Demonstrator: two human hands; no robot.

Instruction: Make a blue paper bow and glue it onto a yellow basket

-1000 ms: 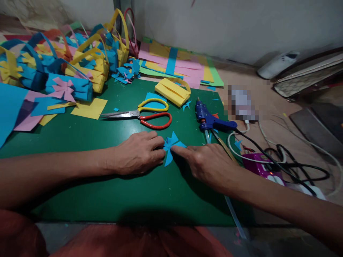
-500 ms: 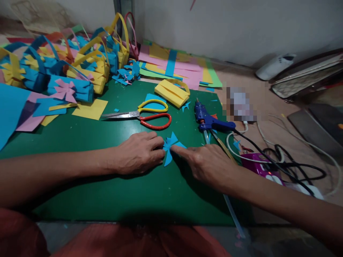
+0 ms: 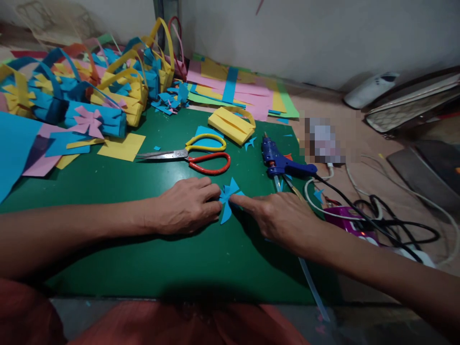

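A small blue paper flower [image 3: 225, 201] with pointed petals lies flat on the green board [image 3: 172, 268]. My left hand [image 3: 189, 203] rests at its left side, fingers curled together and their tips pinching its edge. From the right, my right hand [image 3: 273, 215] presses the flower's middle with a stretched index finger; its other fingers are folded under, apart from the index, and nothing shows in them. Part of the flower is hidden under both hands. Scissors [image 3: 183, 154] with one yellow and one red handle lie just beyond. Behind my right hand is a blue glue gun [image 3: 276, 158].
Paper handbags [image 3: 95, 120] crowd the back left, near loose coloured sheets [image 3: 124, 146]. A yellow paper bag [image 3: 230, 125] lies beyond the scissors. Stacked paper [image 3: 247, 91] stands at the back. Cables [image 3: 398, 230] and a purple power strip [image 3: 345, 218] are at the right.
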